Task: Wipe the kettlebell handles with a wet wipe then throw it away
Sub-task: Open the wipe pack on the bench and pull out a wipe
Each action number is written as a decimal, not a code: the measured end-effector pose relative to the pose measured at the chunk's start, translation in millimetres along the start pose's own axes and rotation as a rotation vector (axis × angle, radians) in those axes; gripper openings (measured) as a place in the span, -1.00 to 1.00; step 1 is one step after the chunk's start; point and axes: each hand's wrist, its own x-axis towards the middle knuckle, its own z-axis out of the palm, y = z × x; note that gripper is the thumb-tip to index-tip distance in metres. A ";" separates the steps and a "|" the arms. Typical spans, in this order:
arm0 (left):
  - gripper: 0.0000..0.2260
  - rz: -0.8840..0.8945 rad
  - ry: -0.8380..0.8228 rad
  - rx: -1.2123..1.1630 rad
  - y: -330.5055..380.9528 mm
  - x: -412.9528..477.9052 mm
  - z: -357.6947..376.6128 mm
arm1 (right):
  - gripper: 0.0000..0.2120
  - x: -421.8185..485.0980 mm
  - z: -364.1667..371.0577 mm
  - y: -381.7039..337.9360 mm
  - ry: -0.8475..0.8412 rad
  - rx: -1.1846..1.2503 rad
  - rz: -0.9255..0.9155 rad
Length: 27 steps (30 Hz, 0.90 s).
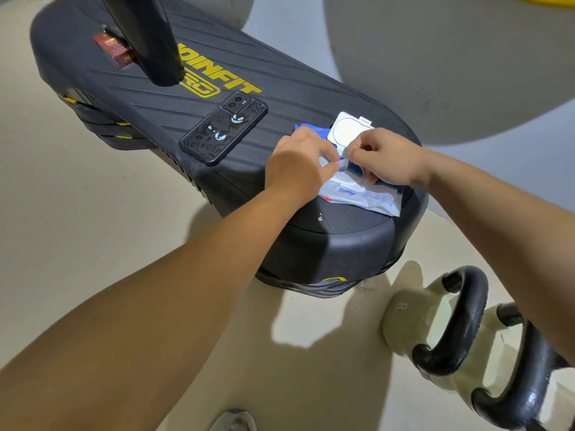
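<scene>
Nearby sit two kettlebells [401, 321] [535, 368]; hands [298, 164] [389, 158] pinch one wipe-pack [367, 199].

White-and-blue wet wipe pack [364, 195] flat on black platform [280, 98], lid [348, 129] flipped open, two cream black-handled kettlebells [404, 318] on floor [311, 368] nearby

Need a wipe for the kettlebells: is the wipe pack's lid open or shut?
Open: the white lid lies flipped back off the wipe pack; left hand and right hand pinch a sheet there.

A pale beige floor [77, 213] carries a ribbed black base [295, 98] with yellow lettering and a black post [146, 35], a phone [224, 132] lying on it, a bright light patch [298, 321] nearby, and grey, perhaps rounded, shapes [451, 57] behind.
</scene>
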 end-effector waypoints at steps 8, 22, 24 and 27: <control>-0.89 -0.054 0.002 0.049 -0.9 3.8 -6.6 | -0.88 1.4 7.8 7.7 0.076 0.163 0.011; -0.88 -0.097 -0.092 -0.007 -2.5 5.1 -9.7 | -0.88 5.7 26.8 9.9 0.283 0.045 -0.065; -0.86 -0.079 -0.092 -0.022 -1.2 3.9 -10.3 | -0.83 5.5 21.9 11.2 0.259 0.117 -0.024; -0.81 -0.058 -0.081 -0.004 0.5 3.3 -9.9 | -0.75 6.0 18.3 11.5 0.225 0.208 0.048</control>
